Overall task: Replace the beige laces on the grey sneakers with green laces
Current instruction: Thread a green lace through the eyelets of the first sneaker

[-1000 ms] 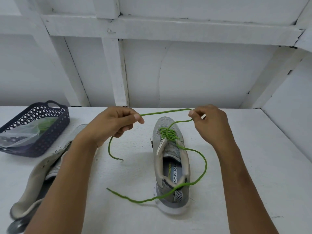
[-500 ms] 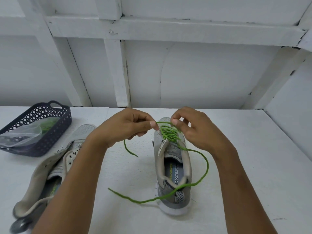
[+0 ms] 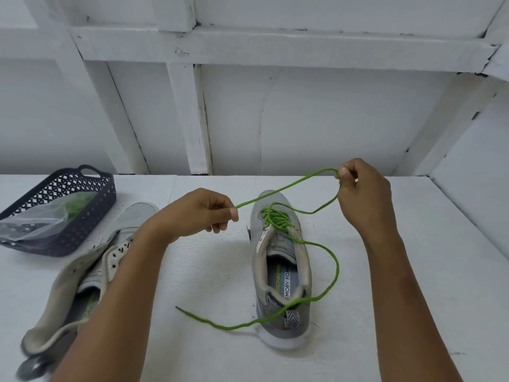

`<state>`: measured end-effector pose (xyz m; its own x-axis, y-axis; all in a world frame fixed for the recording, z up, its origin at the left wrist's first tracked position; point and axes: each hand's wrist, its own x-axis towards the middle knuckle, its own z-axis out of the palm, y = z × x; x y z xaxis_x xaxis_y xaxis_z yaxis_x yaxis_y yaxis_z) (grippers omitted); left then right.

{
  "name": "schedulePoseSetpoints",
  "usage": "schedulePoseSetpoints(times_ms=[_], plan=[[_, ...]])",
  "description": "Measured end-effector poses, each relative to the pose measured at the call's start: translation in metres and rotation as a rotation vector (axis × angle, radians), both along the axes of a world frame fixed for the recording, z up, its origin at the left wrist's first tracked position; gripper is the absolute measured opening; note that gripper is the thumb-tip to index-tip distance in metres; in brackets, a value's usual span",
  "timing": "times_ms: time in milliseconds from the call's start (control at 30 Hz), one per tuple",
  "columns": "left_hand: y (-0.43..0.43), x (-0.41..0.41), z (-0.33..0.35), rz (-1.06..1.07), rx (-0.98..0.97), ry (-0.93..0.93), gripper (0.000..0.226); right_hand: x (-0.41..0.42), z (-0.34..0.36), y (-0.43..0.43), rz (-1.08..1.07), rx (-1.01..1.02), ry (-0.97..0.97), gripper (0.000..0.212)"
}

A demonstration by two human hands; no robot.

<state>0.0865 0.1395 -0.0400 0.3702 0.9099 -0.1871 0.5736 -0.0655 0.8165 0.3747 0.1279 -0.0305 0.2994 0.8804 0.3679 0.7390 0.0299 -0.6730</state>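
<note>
The hands, bunched over the toe of the grey sneaker (image 3: 281, 260) half a second ago, are now drawing apart. The right hand (image 3: 360, 194) is pinching a bend of the green lace (image 3: 275, 219) and lifting it toward the surface's far edge, while the left hand (image 3: 201, 213) is pinching the same strand. Slack is likely being pulled through the eyelets of this mid-surface shoe. The other sneaker (image 3: 91, 268), near the left front corner, is lying unlaced.
</note>
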Motion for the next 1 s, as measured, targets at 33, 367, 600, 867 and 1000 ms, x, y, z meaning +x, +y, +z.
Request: schedulePoseSetpoints(times_ms=[33,367,600,867,1000], plan=[[0.001,0.0,-0.004,-0.011,-0.002,0.07,0.017,0.001,0.0,0.0,-0.002,-0.009,-0.006,0.018],[0.0,0.018,-0.018,0.193,-0.039,-0.241,0.015,-0.027,0.002,-0.017,0.316,-0.188,0.009,0.013],[-0.005,0.038,-0.03,0.252,-0.147,-0.664,0.018,-0.054,-0.013,-0.026,0.384,-0.41,-0.09,0.059],[-0.008,0.043,-0.036,0.21,-0.085,-0.586,0.014,-0.048,-0.02,-0.027,0.428,-0.542,0.253,0.013],[-0.009,0.045,-0.035,0.214,-0.065,-0.595,0.014,-0.049,-0.02,-0.024,0.434,-0.542,0.295,0.013]])
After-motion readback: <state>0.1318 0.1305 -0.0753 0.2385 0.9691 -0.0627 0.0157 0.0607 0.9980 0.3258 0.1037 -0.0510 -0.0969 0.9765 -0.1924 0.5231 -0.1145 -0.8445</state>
